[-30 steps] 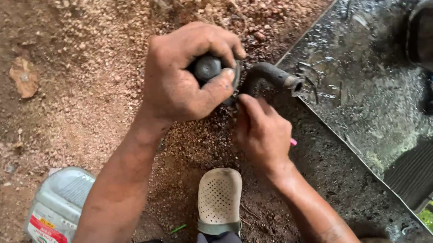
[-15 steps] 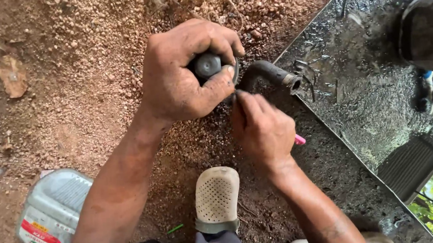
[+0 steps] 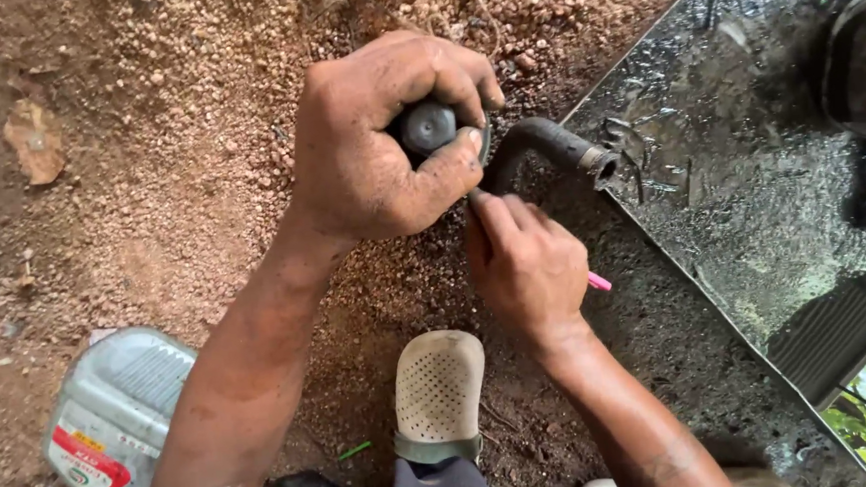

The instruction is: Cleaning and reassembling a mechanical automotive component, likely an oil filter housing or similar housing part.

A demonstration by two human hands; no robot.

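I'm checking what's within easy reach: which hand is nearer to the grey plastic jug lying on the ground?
Left. The left hand, gripping a round black part, is up and right of the grey jug; the right hand sits farther right, beyond the perforated shoe.

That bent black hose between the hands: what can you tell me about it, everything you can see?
The bent black hose looks like dull, dusty rubber, curved in an elbow. Its free end points right, toward the wet dark metal sheet, and carries a metal clamp ring around an open mouth. The other end runs under the left hand, which grips a round dark part there. The right hand touches the hose from below with its fingertips and holds something pink. It is held above gravelly dirt.
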